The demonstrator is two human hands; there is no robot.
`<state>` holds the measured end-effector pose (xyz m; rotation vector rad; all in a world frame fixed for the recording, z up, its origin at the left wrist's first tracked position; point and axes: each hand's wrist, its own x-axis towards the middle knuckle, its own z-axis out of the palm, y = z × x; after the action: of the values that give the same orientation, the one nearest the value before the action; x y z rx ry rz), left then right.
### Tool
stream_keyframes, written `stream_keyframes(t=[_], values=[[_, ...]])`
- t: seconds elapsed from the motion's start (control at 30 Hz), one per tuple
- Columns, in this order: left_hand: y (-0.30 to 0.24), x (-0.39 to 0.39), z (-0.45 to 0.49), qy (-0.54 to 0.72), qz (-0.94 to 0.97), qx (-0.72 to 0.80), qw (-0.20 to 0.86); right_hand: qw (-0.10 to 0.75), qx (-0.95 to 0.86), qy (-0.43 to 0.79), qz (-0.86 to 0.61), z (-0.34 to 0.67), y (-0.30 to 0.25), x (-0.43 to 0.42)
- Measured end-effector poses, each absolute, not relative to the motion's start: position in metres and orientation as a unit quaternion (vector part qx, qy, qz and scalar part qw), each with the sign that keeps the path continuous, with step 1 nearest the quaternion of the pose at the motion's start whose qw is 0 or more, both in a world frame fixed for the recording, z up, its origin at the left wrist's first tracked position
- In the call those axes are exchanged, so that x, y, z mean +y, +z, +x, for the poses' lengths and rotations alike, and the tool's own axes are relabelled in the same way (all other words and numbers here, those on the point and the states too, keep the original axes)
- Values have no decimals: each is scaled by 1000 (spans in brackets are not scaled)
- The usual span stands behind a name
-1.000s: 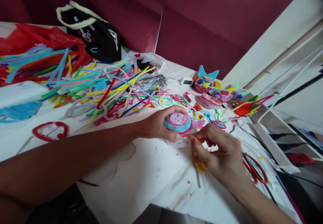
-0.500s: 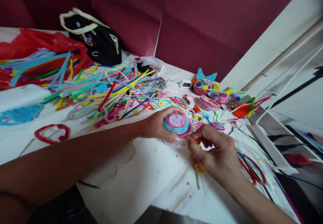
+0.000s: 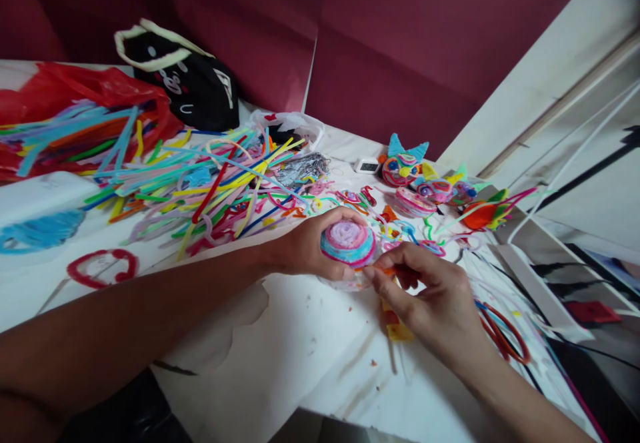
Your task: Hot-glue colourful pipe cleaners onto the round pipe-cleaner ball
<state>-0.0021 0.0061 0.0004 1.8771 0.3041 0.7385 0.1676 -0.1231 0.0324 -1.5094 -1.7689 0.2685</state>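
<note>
In my left hand (image 3: 314, 246) is a round ball (image 3: 347, 242) with pipe cleaner coiled round its top in lilac, pink, blue and magenta rings. My left fingers curve behind it and the thumb presses its near side. The ball's lower part looks clear or pale, partly hidden by the hands. My right hand (image 3: 433, 290) pinches an orange pipe cleaner (image 3: 389, 271) against the ball's right side, just under the magenta ring. Below my right fingers lies a small yellow piece (image 3: 400, 332) on the table.
A large heap of loose pipe cleaners (image 3: 215, 176) spreads at the left, beside a red plastic bag (image 3: 55, 90) and a black bag (image 3: 200, 90). Finished-looking fuzzy figures (image 3: 400, 166) stand at the back right. Red-handled scissors (image 3: 505, 333) lie right of my right hand.
My right fingertips have shifted slightly left along the ball, and more of the orange pipe cleaner shows under the magenta ring. My left hand keeps its hold, with the ball tilted slightly.
</note>
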Motion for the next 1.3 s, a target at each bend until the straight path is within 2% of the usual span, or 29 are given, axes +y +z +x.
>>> stream_keyframes(t=[0.13,0.3,0.8,1.3], values=[[4,6,-4,300,777,134,537,385,-689,151,-596,175,37,-126],[5,6,-5,291,779,135,540,367,-722,120,-575,181,43,-128],[3,5,-5,280,784,105,544,350,-700,155,-603,186,45,-125],[7,0,-4,280,805,76,518,378,-549,394,-633,181,45,-123]])
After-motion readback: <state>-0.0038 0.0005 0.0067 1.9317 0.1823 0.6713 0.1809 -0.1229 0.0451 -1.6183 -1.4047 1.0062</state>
